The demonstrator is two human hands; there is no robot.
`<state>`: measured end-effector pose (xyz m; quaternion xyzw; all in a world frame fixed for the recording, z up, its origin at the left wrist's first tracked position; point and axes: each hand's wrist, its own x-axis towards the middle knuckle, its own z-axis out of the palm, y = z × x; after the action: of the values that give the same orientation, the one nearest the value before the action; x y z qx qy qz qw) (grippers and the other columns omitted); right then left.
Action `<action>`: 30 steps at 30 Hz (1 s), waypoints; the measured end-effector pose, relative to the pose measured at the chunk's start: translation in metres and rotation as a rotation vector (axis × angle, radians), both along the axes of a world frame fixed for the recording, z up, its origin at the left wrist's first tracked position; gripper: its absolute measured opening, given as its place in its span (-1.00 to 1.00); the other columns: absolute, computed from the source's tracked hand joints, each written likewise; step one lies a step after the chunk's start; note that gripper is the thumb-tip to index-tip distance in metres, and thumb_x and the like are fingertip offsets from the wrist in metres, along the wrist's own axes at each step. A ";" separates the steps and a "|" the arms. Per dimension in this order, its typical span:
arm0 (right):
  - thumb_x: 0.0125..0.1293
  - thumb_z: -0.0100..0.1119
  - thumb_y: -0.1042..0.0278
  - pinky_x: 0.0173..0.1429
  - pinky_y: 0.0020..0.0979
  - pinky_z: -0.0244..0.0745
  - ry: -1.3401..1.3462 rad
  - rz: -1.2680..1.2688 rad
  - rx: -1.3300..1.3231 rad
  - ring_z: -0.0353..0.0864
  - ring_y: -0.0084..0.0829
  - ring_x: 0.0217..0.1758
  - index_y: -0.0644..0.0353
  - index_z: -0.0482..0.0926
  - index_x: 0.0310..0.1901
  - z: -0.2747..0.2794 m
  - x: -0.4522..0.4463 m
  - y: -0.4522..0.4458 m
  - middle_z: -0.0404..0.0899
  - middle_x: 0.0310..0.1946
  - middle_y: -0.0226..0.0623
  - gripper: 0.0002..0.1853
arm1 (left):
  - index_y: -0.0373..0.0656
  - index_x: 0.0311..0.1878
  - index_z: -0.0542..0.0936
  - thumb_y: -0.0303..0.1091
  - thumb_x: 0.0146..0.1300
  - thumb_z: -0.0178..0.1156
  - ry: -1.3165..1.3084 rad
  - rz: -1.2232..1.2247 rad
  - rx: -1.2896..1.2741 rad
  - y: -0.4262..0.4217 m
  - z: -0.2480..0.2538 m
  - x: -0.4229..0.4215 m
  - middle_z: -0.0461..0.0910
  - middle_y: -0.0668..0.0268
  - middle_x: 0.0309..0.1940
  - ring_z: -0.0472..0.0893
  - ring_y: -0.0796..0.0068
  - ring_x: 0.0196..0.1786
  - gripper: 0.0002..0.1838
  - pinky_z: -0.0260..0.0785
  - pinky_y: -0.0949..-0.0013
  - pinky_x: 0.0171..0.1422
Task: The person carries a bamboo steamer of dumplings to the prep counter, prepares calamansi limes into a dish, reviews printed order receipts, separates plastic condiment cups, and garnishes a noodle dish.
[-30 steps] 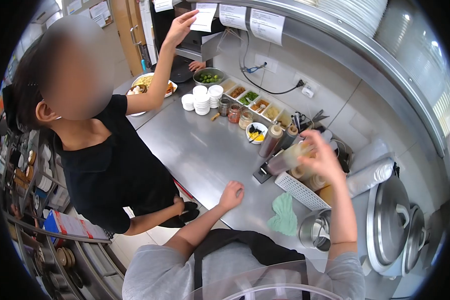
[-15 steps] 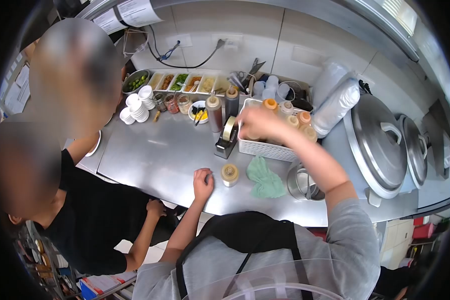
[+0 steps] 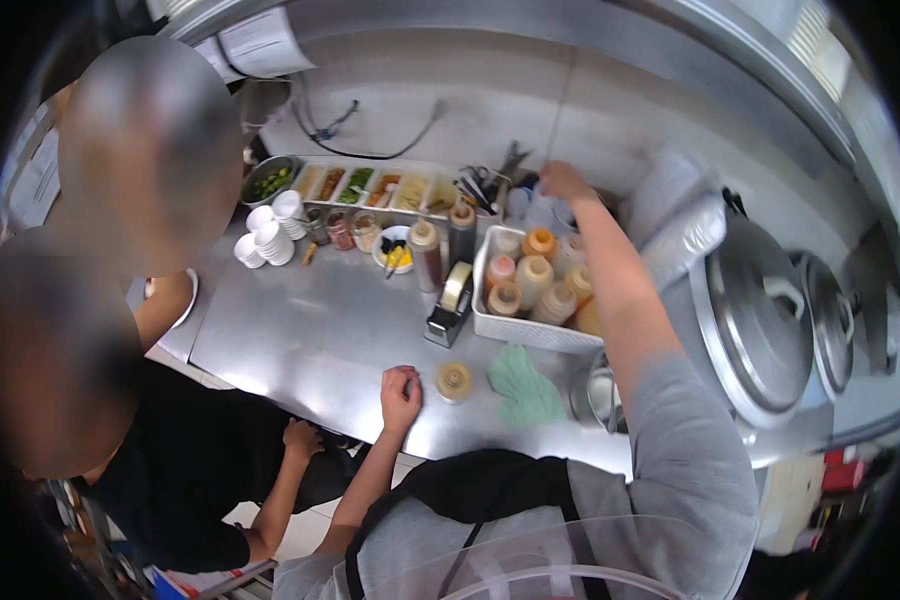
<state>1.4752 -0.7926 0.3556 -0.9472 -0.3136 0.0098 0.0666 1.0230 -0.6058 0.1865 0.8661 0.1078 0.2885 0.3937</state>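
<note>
My right hand (image 3: 566,182) is stretched to the back of the counter, over some translucent plastic cups (image 3: 538,212). Its fingers are blurred, and whether they grip a cup cannot be made out. At the counter's front edge my left hand (image 3: 401,398) rests loosely, fingers a little bent, holding nothing. Just right of it stands a squeeze bottle (image 3: 453,382) with a pale nozzle top. A green cloth (image 3: 526,388) lies crumpled beyond that bottle. Under my right forearm is a white basket (image 3: 540,333) full of squeeze bottles with orange, cream and pale tops.
A tape dispenser (image 3: 450,308) and two dark sauce bottles (image 3: 426,257) stand left of the basket. Topping trays (image 3: 382,188) line the wall, with stacked white cups (image 3: 273,243) nearby. Large lidded pots (image 3: 760,310) are at right. A co-worker in black (image 3: 185,470) stands at left.
My right hand has moved from above the bottle basket to the cups behind it, uncovering the bottles. The view has tilted slightly. My left hand stays on the counter edge.
</note>
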 end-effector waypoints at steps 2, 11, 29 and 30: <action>-0.13 0.21 0.19 -0.05 -0.16 0.40 -0.154 0.163 -0.002 0.52 -0.07 -0.13 0.15 0.56 -0.25 -0.023 0.021 -0.010 0.56 -0.29 -0.05 -0.64 | -0.21 -0.41 0.49 -0.55 -0.08 0.10 -0.003 0.009 0.005 0.003 0.000 0.001 0.51 0.17 -0.29 0.45 0.16 -0.15 -0.89 0.30 0.24 -0.03; -0.33 0.34 0.33 0.08 -0.31 0.38 0.144 -0.059 0.265 0.48 -0.16 0.00 0.22 0.54 -0.13 -0.014 0.004 -0.009 0.53 -0.13 -0.10 -0.44 | -0.21 -0.37 0.47 -0.52 -0.11 0.12 -0.038 0.003 -0.004 0.010 -0.007 -0.007 0.49 0.19 -0.29 0.43 0.16 -0.11 -0.84 0.28 0.24 0.02; -0.35 0.37 0.38 0.04 -0.31 0.42 0.064 -0.060 0.331 0.54 -0.14 -0.06 0.23 0.57 -0.15 0.002 0.009 -0.011 0.57 -0.19 -0.07 -0.46 | -0.21 -0.39 0.47 -0.51 -0.09 0.12 -0.053 -0.004 -0.033 0.008 -0.007 -0.005 0.49 0.20 -0.32 0.43 0.16 -0.13 -0.87 0.30 0.26 -0.01; -0.34 0.35 0.40 0.04 -0.32 0.41 0.059 -0.034 0.321 0.54 -0.15 -0.06 0.22 0.57 -0.15 0.004 0.007 -0.012 0.57 -0.19 -0.07 -0.47 | -0.21 -0.38 0.47 -0.51 -0.09 0.12 -0.051 -0.002 -0.034 0.009 -0.007 -0.005 0.49 0.20 -0.32 0.43 0.16 -0.13 -0.86 0.30 0.26 -0.01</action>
<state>1.4824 -0.8048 0.3591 -0.9288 -0.2931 -0.0136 0.2264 1.0176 -0.5968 0.1799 0.8518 0.1020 0.3081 0.4112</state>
